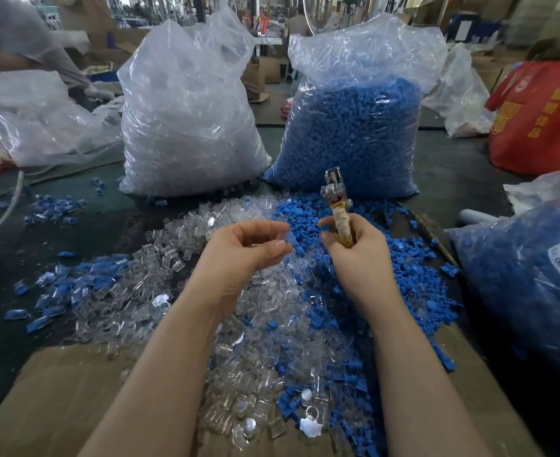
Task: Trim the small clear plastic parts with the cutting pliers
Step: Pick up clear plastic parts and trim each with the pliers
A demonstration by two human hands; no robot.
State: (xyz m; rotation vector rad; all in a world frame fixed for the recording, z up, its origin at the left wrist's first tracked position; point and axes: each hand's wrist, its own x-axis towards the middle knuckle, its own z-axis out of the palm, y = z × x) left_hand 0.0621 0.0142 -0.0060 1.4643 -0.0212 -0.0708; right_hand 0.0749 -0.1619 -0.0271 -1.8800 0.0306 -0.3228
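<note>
Setting: workshop floor behind your table [453,179], with cartons and machinery out of focus at the back.
Table surface: dark top, bare strips at the far left and between the bags; a flattened sheet of cardboard [64,390] covers the near edge under your forearms.
Open room: little. Loose parts fill the centre; bags wall off the far side and the right.
Filled bags, counted: three. One bag of clear parts [186,120] far centre-left, one bag of blue parts [354,133] just beside it on the right, one further blue bag [529,278] at the right edge.
Red bag [542,113]: one, far right, printed lettering.
Loose clear parts [160,285]: too many to count, heaped centre and left, spilling onto the cardboard.
Loose blue parts [413,275]: too many to count, heaped to the right, scattered at left.
Your left hand [245,252]: fingers curled together, pinching one small clear piece [283,237] above the heap.
Your right hand [354,255]: closed round the wrapped handles of the cutting pliers [336,199], held upright, metal head up and clear of the piece.
Other person: one, far left, only a sleeve [41,51] and arm seen.
</note>
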